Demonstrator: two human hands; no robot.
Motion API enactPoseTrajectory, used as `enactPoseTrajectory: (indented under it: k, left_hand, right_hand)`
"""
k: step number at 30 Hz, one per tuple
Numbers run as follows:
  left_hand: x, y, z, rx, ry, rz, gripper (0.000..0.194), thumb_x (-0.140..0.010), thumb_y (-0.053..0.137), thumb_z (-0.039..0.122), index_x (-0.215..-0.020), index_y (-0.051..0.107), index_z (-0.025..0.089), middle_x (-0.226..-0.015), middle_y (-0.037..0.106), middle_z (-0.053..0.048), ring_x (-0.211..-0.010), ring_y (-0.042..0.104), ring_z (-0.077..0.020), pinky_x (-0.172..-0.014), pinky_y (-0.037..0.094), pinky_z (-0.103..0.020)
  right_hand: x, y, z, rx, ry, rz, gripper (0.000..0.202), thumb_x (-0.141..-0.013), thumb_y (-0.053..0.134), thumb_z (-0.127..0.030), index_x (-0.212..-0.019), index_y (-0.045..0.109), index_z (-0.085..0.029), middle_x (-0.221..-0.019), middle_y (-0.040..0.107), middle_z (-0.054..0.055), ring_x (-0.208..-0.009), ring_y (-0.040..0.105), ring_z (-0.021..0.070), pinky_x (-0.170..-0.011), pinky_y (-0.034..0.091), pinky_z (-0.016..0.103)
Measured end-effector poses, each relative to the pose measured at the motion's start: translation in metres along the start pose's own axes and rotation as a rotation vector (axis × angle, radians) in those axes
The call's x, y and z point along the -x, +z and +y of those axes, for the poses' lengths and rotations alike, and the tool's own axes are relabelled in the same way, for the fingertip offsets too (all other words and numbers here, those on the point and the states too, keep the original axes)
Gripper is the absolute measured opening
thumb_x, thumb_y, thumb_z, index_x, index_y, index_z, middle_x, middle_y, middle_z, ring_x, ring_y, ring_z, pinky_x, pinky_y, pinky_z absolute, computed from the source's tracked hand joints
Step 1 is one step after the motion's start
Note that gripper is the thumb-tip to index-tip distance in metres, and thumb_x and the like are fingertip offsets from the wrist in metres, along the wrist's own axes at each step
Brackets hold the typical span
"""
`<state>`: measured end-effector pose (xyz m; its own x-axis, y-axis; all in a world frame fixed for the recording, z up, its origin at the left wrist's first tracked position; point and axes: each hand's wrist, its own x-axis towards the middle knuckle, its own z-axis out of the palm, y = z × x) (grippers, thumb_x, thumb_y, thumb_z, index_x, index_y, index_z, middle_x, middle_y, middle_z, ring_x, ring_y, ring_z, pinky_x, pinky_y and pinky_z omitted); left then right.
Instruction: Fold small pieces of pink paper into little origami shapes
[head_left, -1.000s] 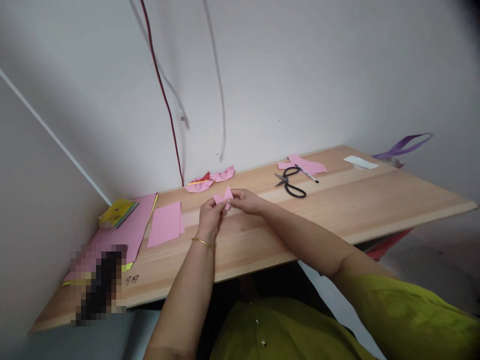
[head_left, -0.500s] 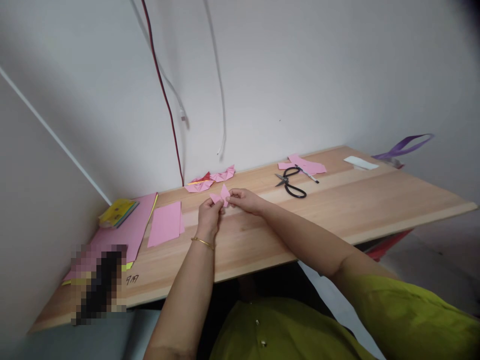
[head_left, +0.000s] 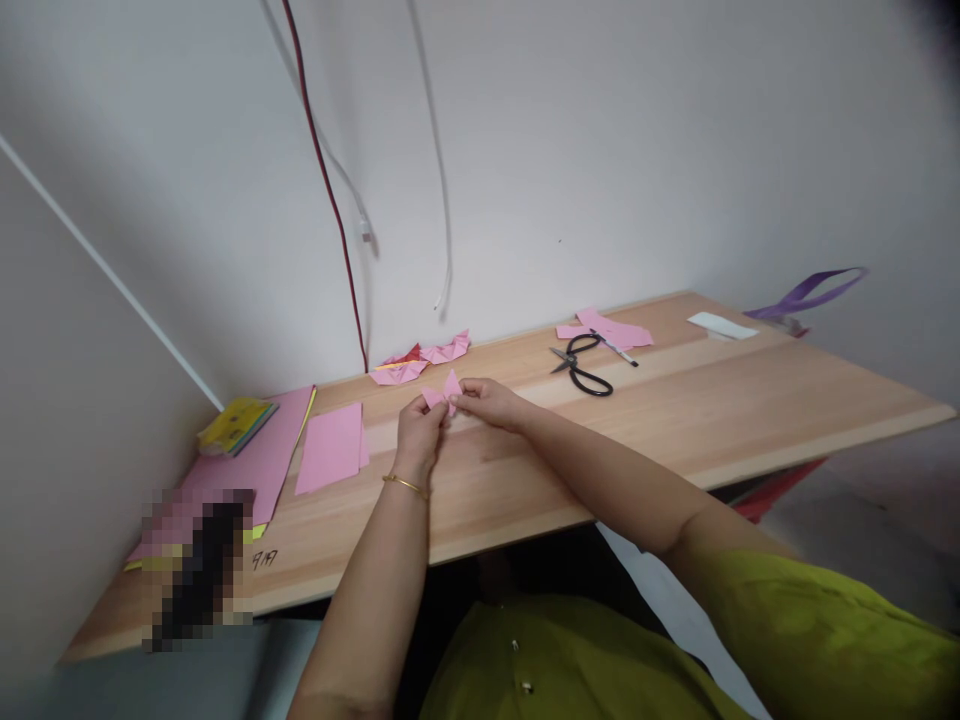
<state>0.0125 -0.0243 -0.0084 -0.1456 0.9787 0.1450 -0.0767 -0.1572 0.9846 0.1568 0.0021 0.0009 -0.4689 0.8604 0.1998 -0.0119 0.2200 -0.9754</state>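
Observation:
A small piece of folded pink paper (head_left: 452,385) with pointed flaps is pinched between my two hands, just above the wooden table. My left hand (head_left: 420,427) grips its left side, and a gold bangle circles that wrist. On the other side, my right hand (head_left: 487,402) has thumb and fingers closed on the paper's right edge. My fingers cover its lower part. Just behind the hands, several folded pink paper pieces (head_left: 399,373) lie against the wall, with a bit of red and yellow among them.
Left of my hands lie pink paper rectangles (head_left: 330,450) and larger pink sheets (head_left: 259,480), topped by a yellow packet (head_left: 234,425). To the right are black-handled scissors (head_left: 590,381), a pen (head_left: 619,349), pink scraps (head_left: 630,333) and a white strip (head_left: 721,325). Cables hang along the wall.
The folded paper and fingertips have shifted very slightly, with the paper's flaps tilting a little to the right. Both hands keep their hold; everything else on the table is unmoved.

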Motion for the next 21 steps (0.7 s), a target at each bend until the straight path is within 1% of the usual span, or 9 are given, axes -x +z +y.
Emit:
enactPoseTrajectory:
  k: [3,5,8,11,16,19,21]
  left_hand:
    - [0.001,0.0,-0.001,-0.033,0.009,-0.026,0.014,-0.059,0.066,0.024,-0.064,0.059,0.013,-0.054,0.05,0.004,-0.049,0.039,-0.0057,-0.048,0.028,-0.019]
    - [0.0,-0.001,-0.002,-0.024,-0.006,-0.034,0.013,-0.058,0.066,0.023,-0.064,0.06,0.013,-0.053,0.05,0.004,-0.048,0.039,-0.0058,-0.048,0.029,-0.019]
    - [-0.002,-0.002,-0.003,0.029,-0.028,-0.043,0.012,-0.057,0.065,0.021,-0.064,0.06,0.013,-0.054,0.051,0.003,-0.047,0.04,-0.0058,-0.048,0.03,-0.02]
    - [-0.003,-0.003,-0.004,0.073,-0.042,-0.067,0.012,-0.058,0.064,0.021,-0.065,0.06,0.013,-0.055,0.054,0.002,-0.047,0.041,-0.0059,-0.048,0.032,-0.02]
    - [-0.001,-0.002,0.003,0.17,-0.092,-0.104,0.012,-0.058,0.064,0.021,-0.066,0.061,0.012,-0.056,0.054,0.001,-0.046,0.04,-0.0051,-0.048,0.033,-0.021]
    - [0.0,-0.001,0.007,0.223,-0.143,-0.135,0.012,-0.058,0.065,0.02,-0.066,0.06,0.012,-0.056,0.054,0.001,-0.045,0.039,-0.0048,-0.048,0.033,-0.021]
    - [0.0,0.0,0.007,0.231,-0.147,-0.139,0.013,-0.057,0.066,0.02,-0.066,0.06,0.012,-0.056,0.054,0.002,-0.045,0.039,-0.0049,-0.048,0.034,-0.021]
  right_hand:
    - [0.0,-0.001,0.0,-0.019,-0.046,-0.018,0.03,-0.073,0.06,-0.039,-0.087,0.061,-0.012,-0.079,0.062,0.003,-0.071,0.053,0.0124,-0.069,0.041,0.024]
    - [0.0,-0.002,0.001,-0.011,-0.08,-0.045,0.031,-0.073,0.059,-0.039,-0.087,0.062,-0.011,-0.081,0.062,0.003,-0.075,0.053,0.0136,-0.071,0.041,0.025]
    - [0.0,-0.004,0.001,0.006,-0.109,-0.086,0.031,-0.074,0.057,-0.04,-0.084,0.062,-0.011,-0.076,0.061,0.002,-0.071,0.052,0.0128,-0.068,0.04,0.024]
    - [0.0,-0.004,0.001,0.008,-0.115,-0.102,0.031,-0.076,0.055,-0.041,-0.082,0.061,-0.011,-0.072,0.059,0.001,-0.065,0.048,0.0108,-0.063,0.038,0.022]
    - [0.0,-0.004,0.003,-0.023,-0.091,-0.113,0.029,-0.076,0.055,-0.041,-0.081,0.06,-0.013,-0.071,0.058,0.0,-0.062,0.046,0.0088,-0.061,0.036,0.021]
    - [0.0,-0.004,0.003,-0.051,-0.063,-0.092,0.029,-0.075,0.057,-0.041,-0.081,0.06,-0.013,-0.07,0.058,0.0,-0.061,0.046,0.0084,-0.06,0.037,0.02]
    - [0.0,-0.003,0.002,-0.059,-0.037,-0.073,0.029,-0.074,0.059,-0.04,-0.081,0.06,-0.012,-0.071,0.059,0.001,-0.062,0.047,0.0088,-0.061,0.037,0.021]
